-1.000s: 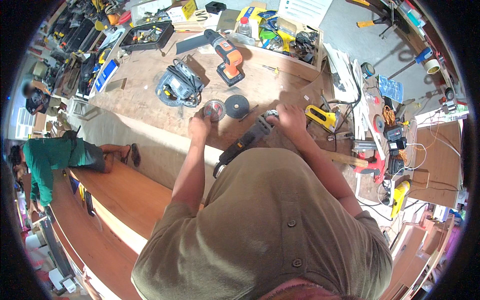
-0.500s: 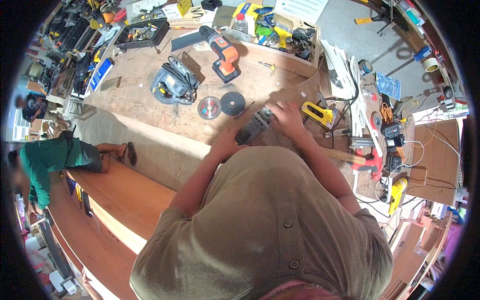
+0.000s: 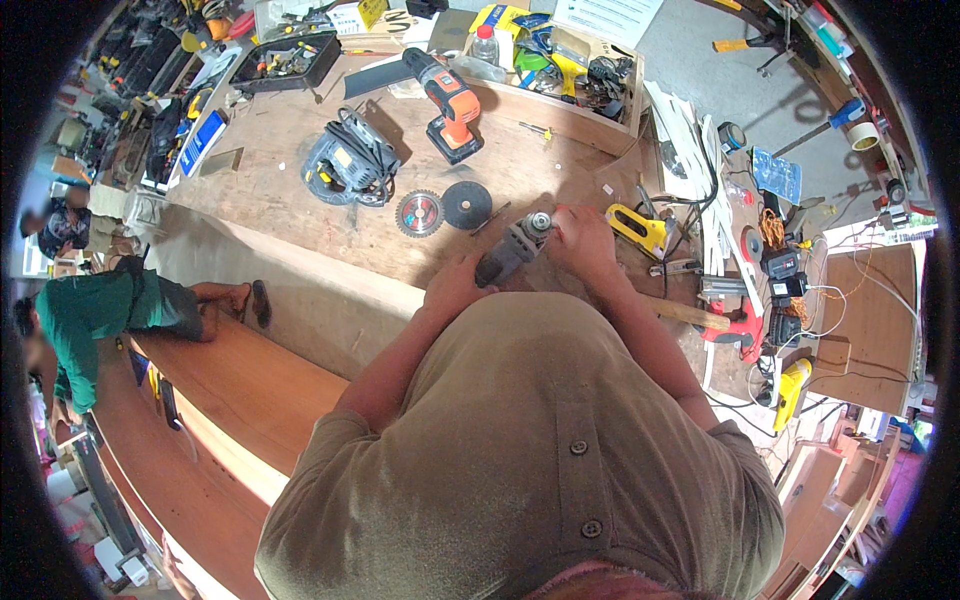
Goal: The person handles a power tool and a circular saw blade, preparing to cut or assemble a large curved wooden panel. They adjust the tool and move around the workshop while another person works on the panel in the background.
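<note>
Now that I've drawn the angle grinder [image 3: 512,250] in from the two discs [image 3: 443,209] toward frame centre, my left hand [image 3: 452,290] grips its body and my right hand [image 3: 583,240] closes over its head, discs left untouched.

grey angle grinder [image 3: 512,250] tilted above workbench

Both hands now close on the dark grey angle grinder [image 3: 512,250] just right of the black abrasive disc [image 3: 466,204] on the wooden workbench [image 3: 300,190]. A second ago the left hand [image 3: 452,288] rested at the toothed silver saw disc [image 3: 419,212] beside that black disc; it has since drawn back to grip the grinder's body. The right hand [image 3: 583,240] has shifted onto the grinder's head, and the tool sits higher, nearer the black disc.
</note>
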